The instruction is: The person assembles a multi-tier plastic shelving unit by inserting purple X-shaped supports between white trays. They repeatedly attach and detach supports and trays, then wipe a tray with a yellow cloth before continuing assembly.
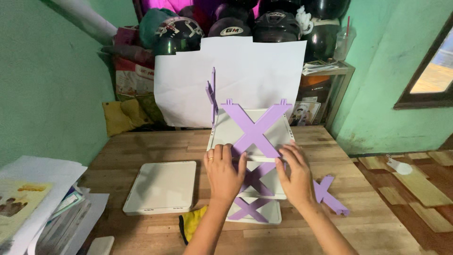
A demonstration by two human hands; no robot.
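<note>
From the head camera, both hands press flat, fingers spread, on a white tiered shelf rack [255,141] with purple X-shaped braces, lying tilted on the wooden table [141,146]: left hand [224,172] beside right hand [295,174]. A loose white tray [161,187] lies left; a spare purple brace [329,194] lies right.

Both hands cover the middle purple cross brace [257,178] – its joint with the white tray [245,130] hidden; yellow cloth [194,222] partly behind left forearm; forearms cut off at bottom edge.
</note>
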